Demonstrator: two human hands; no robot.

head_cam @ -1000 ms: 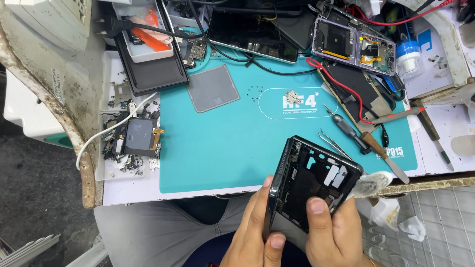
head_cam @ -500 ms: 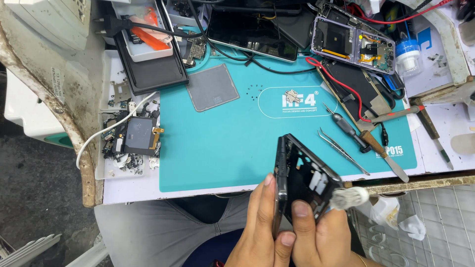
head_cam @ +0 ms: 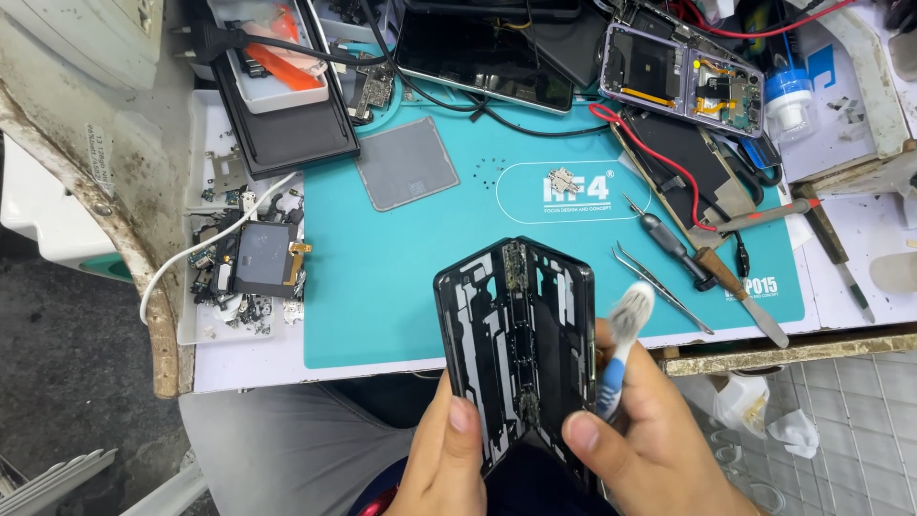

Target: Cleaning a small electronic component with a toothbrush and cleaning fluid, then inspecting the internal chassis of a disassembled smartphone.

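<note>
Over teal mat (head_cam: 401,287): phone frame (head_cam: 516,344) between fingers (head_cam: 463,420).

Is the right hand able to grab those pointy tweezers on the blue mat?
Probably not right now: the right hand is already holding a toothbrush and the black phone frame. The tweezers lie uncovered on the mat just beyond it.

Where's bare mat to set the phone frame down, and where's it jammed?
Free: teal mat between the grey square pad, the parts tray and the held frame. Smaller bare strip right of the pad, around the white oval print. Crowded: right side with tweezers and screwdriver; top edge with opened phones and cables.
</note>
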